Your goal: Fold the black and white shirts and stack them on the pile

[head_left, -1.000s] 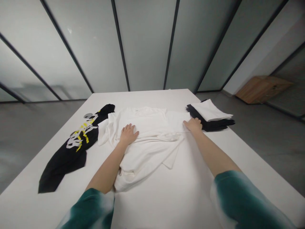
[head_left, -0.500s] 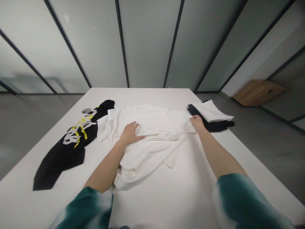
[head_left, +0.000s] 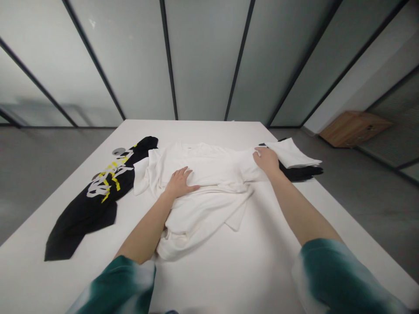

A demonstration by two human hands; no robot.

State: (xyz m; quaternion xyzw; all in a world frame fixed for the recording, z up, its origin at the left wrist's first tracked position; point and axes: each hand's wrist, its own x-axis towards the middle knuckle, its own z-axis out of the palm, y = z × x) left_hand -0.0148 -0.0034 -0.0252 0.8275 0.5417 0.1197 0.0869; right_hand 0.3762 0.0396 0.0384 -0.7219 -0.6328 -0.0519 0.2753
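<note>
A white T-shirt (head_left: 209, 168) lies spread across the middle of the table, its lower part bunched in folds toward me. My left hand (head_left: 180, 183) rests flat on its front, fingers spread. At the right end of the shirt, my right hand (head_left: 267, 160) has its fingers curled on the sleeve (head_left: 250, 169), which is creased near the hand. The fingertips' hold on the cloth is partly hidden.
On the left lies a black garment (head_left: 81, 218) with white and yellow print, a grey round object (head_left: 118, 151) beside it. Folded white cloth (head_left: 291, 152) sits on folded black cloth (head_left: 299, 173) at the right. A wooden cabinet (head_left: 353, 128) stands beyond the white table (head_left: 209, 288).
My right hand has moved slightly up and left at the sleeve, and the sleeve, flat before, is now creased and shifted inward. My left hand has stayed in place.
</note>
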